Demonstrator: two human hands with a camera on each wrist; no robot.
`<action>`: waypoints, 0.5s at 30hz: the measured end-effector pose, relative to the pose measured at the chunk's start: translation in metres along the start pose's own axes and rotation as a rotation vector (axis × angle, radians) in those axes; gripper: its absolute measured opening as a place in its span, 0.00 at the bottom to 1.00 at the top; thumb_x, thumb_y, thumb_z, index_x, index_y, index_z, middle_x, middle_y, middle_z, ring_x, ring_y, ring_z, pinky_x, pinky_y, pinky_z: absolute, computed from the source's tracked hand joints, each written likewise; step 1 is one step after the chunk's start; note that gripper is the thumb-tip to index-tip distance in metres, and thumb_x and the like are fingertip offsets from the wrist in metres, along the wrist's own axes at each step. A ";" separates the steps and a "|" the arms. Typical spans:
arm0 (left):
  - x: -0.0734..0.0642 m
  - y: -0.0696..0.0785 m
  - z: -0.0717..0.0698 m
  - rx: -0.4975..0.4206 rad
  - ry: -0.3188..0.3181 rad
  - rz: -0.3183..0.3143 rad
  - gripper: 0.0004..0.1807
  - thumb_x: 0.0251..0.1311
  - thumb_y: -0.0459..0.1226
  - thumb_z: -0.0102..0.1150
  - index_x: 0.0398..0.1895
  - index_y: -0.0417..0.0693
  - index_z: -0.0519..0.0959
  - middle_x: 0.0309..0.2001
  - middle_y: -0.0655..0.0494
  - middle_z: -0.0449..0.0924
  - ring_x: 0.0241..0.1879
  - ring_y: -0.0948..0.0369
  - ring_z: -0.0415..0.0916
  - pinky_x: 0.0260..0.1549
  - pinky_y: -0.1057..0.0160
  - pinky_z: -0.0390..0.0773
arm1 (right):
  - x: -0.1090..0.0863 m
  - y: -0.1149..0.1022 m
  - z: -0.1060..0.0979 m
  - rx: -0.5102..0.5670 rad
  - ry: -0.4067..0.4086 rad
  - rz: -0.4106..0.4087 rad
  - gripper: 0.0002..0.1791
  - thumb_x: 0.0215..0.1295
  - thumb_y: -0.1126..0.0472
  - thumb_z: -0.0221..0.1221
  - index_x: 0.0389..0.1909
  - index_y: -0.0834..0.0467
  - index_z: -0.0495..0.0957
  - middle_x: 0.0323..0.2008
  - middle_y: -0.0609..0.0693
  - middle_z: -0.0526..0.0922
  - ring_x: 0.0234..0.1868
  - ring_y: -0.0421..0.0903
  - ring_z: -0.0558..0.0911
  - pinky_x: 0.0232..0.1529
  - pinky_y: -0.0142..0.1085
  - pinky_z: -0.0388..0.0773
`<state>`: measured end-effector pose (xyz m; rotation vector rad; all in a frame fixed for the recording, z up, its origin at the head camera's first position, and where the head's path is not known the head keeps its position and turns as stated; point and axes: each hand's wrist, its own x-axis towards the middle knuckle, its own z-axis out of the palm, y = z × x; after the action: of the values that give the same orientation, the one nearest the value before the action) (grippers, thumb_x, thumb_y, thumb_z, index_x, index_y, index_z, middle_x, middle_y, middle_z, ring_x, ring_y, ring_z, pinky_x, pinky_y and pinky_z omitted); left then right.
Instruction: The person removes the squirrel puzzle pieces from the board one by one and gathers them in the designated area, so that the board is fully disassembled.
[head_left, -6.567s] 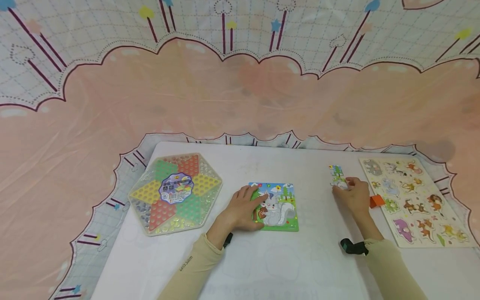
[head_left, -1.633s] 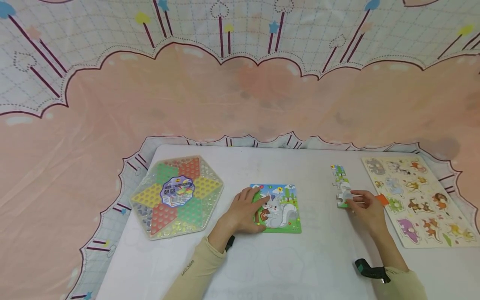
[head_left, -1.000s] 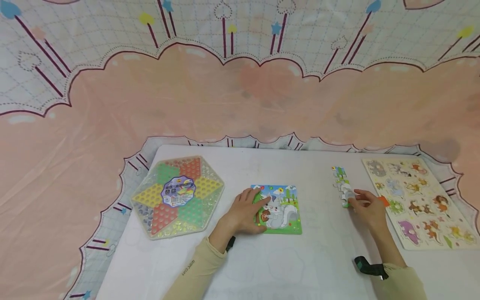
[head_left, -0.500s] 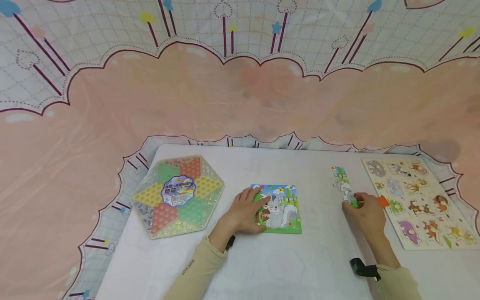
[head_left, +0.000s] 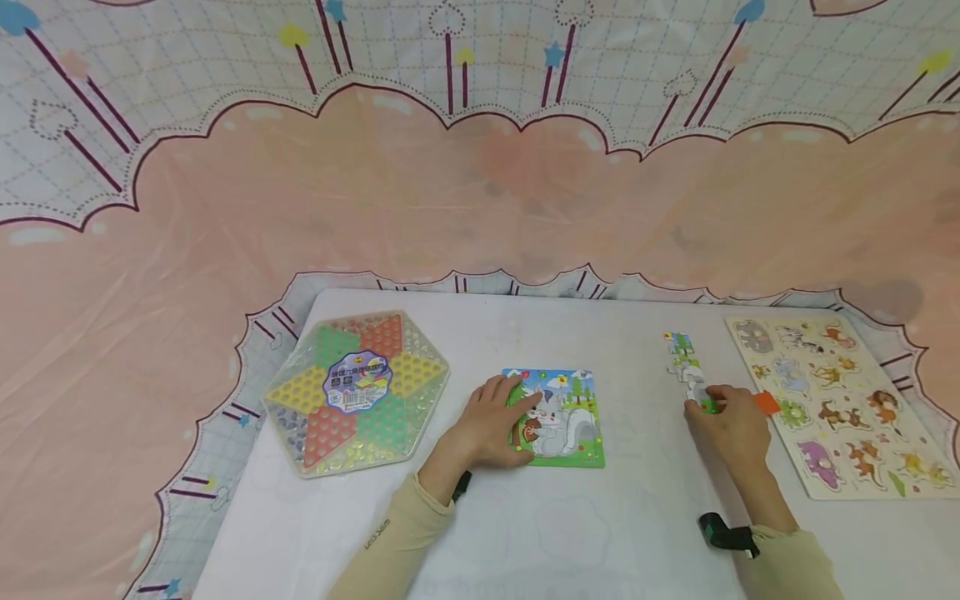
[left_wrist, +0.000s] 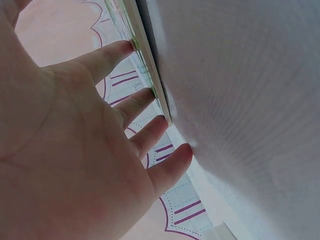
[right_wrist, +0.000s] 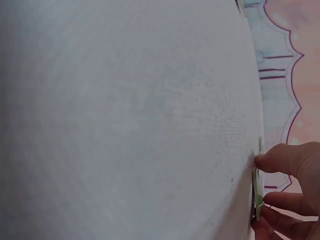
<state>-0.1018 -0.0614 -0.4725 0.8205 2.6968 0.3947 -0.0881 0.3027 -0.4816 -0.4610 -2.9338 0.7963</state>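
Note:
My left hand (head_left: 483,425) lies with spread fingers over the left side of a square squirrel jigsaw puzzle (head_left: 573,433) on the table. In the left wrist view, fingertips (left_wrist: 146,95) rest along the edge of this thin board (left_wrist: 145,55). Farther right, several loose jigsaw pieces (head_left: 681,350) form a short column. My right hand (head_left: 731,425) pinches the lowest jigsaw piece (head_left: 696,392), grey and green, between thumb and fingers. Seen edge-on in the right wrist view, that piece (right_wrist: 258,192) sits close to the tabletop. The hand covers part of it.
A hexagonal Chinese checkers set (head_left: 420,417) in clear wrap lies at the left. On the right is a wooden animal peg board (head_left: 832,417), with a small orange block (head_left: 767,403) by its left edge. A patterned curtain (head_left: 525,192) hangs behind the white table (head_left: 525,533).
Over several seconds my right hand has come down from the upper pieces to the column's lower end. Lately it regrips the lowest jigsaw piece, which has shifted slightly right. My left hand stays put.

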 end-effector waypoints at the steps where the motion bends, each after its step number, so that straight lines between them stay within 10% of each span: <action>1: 0.000 0.000 0.000 0.000 0.000 0.000 0.44 0.53 0.56 0.65 0.75 0.60 0.63 0.76 0.47 0.49 0.73 0.46 0.45 0.68 0.43 0.54 | 0.000 0.000 0.000 0.001 0.000 0.005 0.29 0.60 0.52 0.64 0.51 0.73 0.77 0.43 0.69 0.76 0.38 0.59 0.76 0.28 0.40 0.67; 15: -0.002 -0.001 -0.001 -0.023 0.019 0.026 0.44 0.53 0.55 0.65 0.75 0.58 0.63 0.76 0.46 0.49 0.73 0.45 0.45 0.67 0.43 0.55 | 0.002 -0.003 0.003 -0.003 0.006 0.037 0.27 0.61 0.52 0.64 0.49 0.72 0.78 0.42 0.67 0.76 0.40 0.62 0.78 0.30 0.47 0.72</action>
<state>-0.1006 -0.0637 -0.4712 0.8509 2.6959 0.4401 -0.0917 0.2993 -0.4824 -0.5179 -2.9292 0.7939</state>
